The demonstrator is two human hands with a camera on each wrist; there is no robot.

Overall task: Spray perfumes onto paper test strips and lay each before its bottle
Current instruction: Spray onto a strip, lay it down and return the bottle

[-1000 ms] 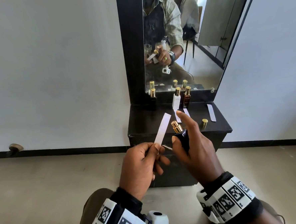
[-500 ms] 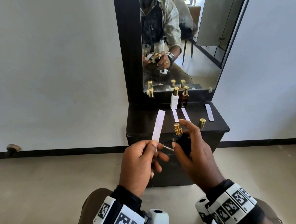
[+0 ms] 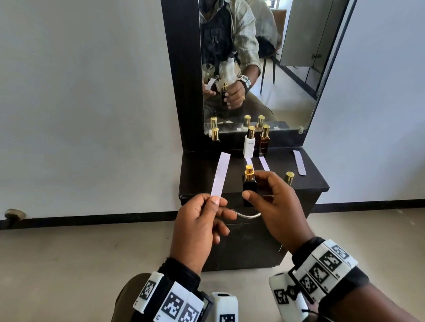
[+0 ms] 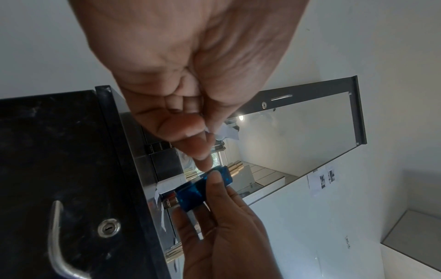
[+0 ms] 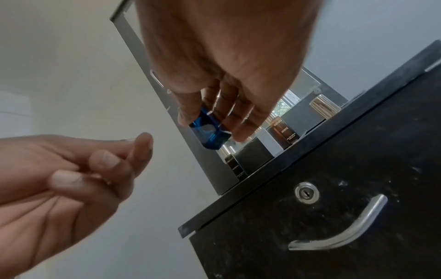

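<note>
The left hand (image 3: 198, 226) pinches the lower end of a white paper strip (image 3: 221, 174) between thumb and forefinger, fingers curled together on it; the strip rises tilted toward the upper right, just left of centre in the head view. The right hand (image 3: 274, 207) is clamped on a dark blue perfume bottle (image 3: 249, 182), thumb on the near face and fingers round the far side; the bottle stands upright at frame centre with its gold spray nozzle (image 3: 249, 169) uncapped, close beside the strip but not touching it. Both hands hang above the front edge of a black dresser top (image 3: 197, 176); a loose gold cap (image 3: 289, 177) stands on it right of the held bottle. Further up the frame, a white bottle (image 3: 249, 145) and a brown bottle (image 3: 264, 144) stand side by side against the mirror (image 3: 289, 89), each with a strip lying before it; a black bottle (image 3: 215, 137) stands apart to their left; another strip (image 3: 299, 161) lies at the right of the top. A curved metal drawer handle (image 5: 343, 228) sits below the hands.
</note>
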